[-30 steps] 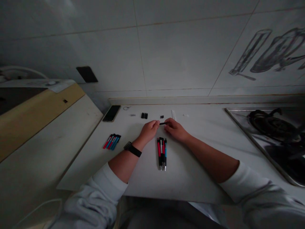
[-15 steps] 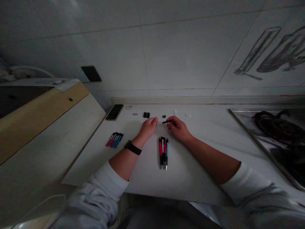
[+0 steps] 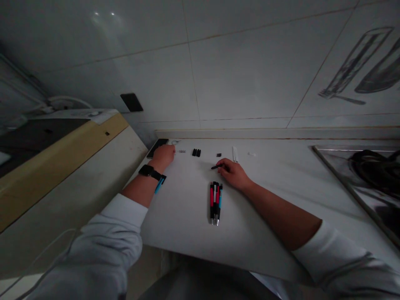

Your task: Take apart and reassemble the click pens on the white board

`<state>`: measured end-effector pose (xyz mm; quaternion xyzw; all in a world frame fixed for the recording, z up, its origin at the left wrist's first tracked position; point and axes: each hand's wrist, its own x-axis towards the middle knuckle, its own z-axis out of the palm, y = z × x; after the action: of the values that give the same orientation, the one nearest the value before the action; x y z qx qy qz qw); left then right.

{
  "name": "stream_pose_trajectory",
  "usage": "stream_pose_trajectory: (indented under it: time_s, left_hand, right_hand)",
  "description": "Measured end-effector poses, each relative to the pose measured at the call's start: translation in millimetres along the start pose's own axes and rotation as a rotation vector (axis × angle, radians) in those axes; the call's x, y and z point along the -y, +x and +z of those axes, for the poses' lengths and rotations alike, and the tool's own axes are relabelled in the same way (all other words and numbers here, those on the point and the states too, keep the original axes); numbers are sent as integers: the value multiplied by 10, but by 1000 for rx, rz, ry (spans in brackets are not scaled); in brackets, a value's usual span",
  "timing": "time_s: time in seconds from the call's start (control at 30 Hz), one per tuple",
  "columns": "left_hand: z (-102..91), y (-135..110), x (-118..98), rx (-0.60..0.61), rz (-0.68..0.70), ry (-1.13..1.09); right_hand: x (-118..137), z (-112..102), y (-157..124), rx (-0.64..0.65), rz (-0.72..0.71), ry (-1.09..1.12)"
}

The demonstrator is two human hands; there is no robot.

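Observation:
My right hand [image 3: 230, 171] pinches a short black pen part [image 3: 216, 167], its narrow end pointing left above the white counter. My left hand [image 3: 164, 156] is at the far left, its fingertips pinched together beside a row of small springs [image 3: 182, 151]; whether a spring is between them is too small to tell. Black pen grips [image 3: 196, 153] stand to the right of the springs, then small dark pieces [image 3: 219, 155]. White refill tubes [image 3: 235, 154] lie behind my right hand. Several assembled pens [image 3: 215, 204] in red, white and blue lie in front of it.
A phone [image 3: 155, 146] lies partly under my left hand. Blue pen barrels [image 3: 159, 185] show beside my watch strap, the others hidden by my arm. Small clear pieces [image 3: 251, 154] sit at the back right. A gas stove [image 3: 353, 187] borders the counter's right side.
My left hand has moved left, away from my right hand, to the springs beside the phone. My right hand still holds the black pen part. The view has shifted slightly.

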<state>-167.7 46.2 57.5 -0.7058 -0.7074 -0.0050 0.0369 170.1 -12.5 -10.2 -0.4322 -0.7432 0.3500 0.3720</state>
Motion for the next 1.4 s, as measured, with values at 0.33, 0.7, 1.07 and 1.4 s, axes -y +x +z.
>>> stream_pose_trajectory:
  time_s: [0.33, 0.7, 1.07, 1.4]
  left_hand:
    - [75, 271, -82, 91, 106, 129]
    - [99, 275, -144, 90, 64, 152]
    - [-7, 105, -234, 64, -70, 115]
    - [186, -712, -1130, -35, 263, -232]
  right_hand:
    - [64, -16, -1, 1, -2, -5]
    - [38, 3, 7, 5, 4, 34]
    - [5, -1, 7, 8, 13, 28]
    - [-35, -12, 32, -48, 122, 262]
